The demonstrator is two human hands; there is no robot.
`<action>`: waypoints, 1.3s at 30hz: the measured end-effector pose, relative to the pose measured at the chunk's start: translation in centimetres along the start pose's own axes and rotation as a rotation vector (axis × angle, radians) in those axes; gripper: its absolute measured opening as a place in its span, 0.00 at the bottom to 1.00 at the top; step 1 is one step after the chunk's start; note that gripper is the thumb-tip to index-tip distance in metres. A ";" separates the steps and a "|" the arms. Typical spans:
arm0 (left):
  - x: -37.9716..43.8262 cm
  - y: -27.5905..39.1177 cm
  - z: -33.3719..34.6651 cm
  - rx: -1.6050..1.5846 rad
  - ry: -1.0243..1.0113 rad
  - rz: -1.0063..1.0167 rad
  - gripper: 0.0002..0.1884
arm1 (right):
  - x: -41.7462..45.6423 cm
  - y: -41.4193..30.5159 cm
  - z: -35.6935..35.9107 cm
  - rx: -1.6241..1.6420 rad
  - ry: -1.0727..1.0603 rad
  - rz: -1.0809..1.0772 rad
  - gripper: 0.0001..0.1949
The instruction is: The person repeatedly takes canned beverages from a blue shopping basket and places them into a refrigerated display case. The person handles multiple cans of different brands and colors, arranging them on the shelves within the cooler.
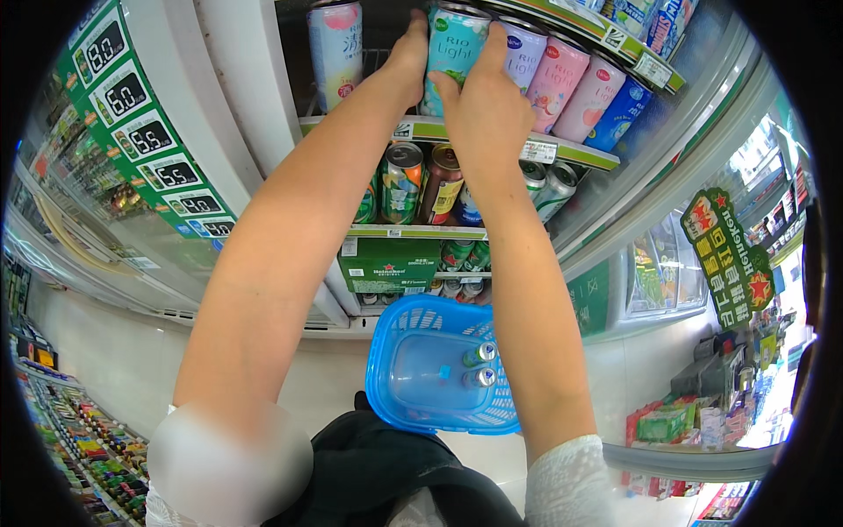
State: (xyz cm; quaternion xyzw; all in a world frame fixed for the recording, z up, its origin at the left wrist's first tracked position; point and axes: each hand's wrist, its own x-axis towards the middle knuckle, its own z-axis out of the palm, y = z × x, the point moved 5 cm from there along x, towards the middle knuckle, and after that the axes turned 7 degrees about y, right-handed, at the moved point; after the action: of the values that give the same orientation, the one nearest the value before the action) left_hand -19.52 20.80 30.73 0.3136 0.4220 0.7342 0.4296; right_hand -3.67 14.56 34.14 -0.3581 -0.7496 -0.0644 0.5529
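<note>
A teal RIO Light can (456, 46) stands upright at the front of the upper cooler shelf, between my two hands. My left hand (406, 62) lies along the can's left side, its fingers partly hidden. From the right, my right hand (490, 105) grips it, thumb across the front and index finger up the right edge. Directly right of it is a lilac can (525, 49), then a pink can (558, 79), a paler pink can (591, 97) and a blue can (618, 115). A pale blue can (336, 53) stands left of my left hand.
Below, a blue plastic basket (402, 421) holds two small cans (479, 365). Lower shelves carry beer cans (402, 184) and a green Heineken carton (388, 267). The glass cooler door (685, 132) stands at right; a white frame post (230, 72) rises at left.
</note>
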 end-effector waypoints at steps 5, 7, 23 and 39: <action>-0.5 -0.6 -3.2 -0.064 0.173 0.110 0.29 | -2.6 1.6 -1.6 0.272 -0.011 -0.084 0.40; -3.2 -0.4 -4.0 -0.142 0.299 0.238 0.30 | -5.9 4.6 -3.8 0.335 0.012 -0.075 0.33; -34.0 -50.4 -4.3 1.051 -0.588 -0.467 0.30 | -51.2 28.1 -9.4 -0.360 -1.422 0.666 0.37; -35.5 -39.9 -2.7 0.808 -0.481 -0.234 0.44 | -40.4 20.9 -9.5 0.089 -1.121 0.577 0.31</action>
State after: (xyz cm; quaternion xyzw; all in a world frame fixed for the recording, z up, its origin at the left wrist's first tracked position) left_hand 8.23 -0.97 -9.43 0.5665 0.5946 0.3650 0.4386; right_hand 21.82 6.41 -3.82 -0.5018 -0.8007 0.3160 0.0855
